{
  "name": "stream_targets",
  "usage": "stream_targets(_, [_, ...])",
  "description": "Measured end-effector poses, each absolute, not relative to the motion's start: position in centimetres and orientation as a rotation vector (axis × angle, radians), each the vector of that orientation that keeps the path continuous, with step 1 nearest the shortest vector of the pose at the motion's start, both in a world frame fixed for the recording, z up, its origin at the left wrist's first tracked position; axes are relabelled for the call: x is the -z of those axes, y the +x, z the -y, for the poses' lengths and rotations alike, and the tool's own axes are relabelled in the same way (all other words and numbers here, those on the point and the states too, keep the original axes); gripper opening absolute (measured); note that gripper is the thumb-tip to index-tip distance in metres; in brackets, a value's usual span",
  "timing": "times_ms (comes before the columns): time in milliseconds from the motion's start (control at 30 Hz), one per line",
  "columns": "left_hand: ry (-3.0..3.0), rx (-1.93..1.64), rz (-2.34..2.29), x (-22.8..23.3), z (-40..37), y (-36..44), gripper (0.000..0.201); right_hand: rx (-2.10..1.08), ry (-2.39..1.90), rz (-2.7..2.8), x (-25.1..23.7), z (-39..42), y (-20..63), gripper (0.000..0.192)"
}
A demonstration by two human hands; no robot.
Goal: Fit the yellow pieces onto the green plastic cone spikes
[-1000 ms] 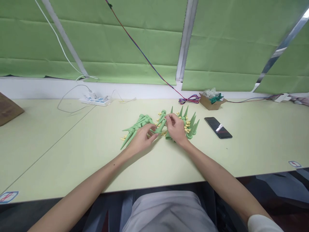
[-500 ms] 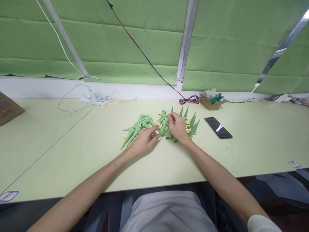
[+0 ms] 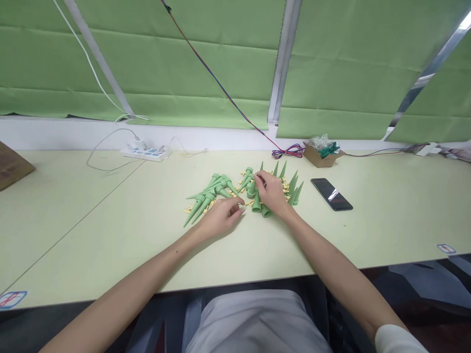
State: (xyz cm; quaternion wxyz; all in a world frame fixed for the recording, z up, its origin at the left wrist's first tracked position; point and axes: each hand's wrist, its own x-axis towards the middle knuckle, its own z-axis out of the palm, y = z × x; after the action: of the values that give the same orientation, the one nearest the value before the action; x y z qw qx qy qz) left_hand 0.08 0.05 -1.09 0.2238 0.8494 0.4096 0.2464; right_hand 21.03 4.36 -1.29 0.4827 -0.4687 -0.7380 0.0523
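Observation:
My right hand point(image 3: 271, 192) is closed in a pinch on a green plastic cone-shaped spike point(image 3: 251, 190), whose wide end points down and left. My left hand point(image 3: 223, 214) rests low over the table with curled fingers, and a gap shows between thumb and forefinger. Just past its fingertips is a small yellow plastic piece point(image 3: 249, 203); I cannot tell whether it is touched. Left of that hand lies a pile of green spikes point(image 3: 206, 196) with yellow pieces among them. Around my right hand, some green spikes point(image 3: 293, 186) stand point up and others lie down.
A black phone point(image 3: 331, 194) lies to the right. Behind it are a small cardboard box point(image 3: 321, 158) with plastic wrap and green material, and a coiled red-blue cable point(image 3: 289, 151). A white power strip point(image 3: 147, 153) stands back left; a brown board point(image 3: 13, 165) is at far left.
The spike in my right hand has shifted up and away from my left hand, its wide end turning. My left hand has dropped slightly toward the table.

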Motion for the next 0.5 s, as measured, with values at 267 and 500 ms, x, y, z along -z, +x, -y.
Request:
stream_targets(267, [2.340,-0.671,-1.099,1.12,0.00,0.16,0.029,-0.103,-1.182,1.875,1.95,-4.88,21.18,0.021])
stream_targets(500, [2.371,-0.631,-1.105,0.95,0.11,0.17,0.027,-0.082,-1.206,1.866,2.04,-4.96,21.37,0.017])
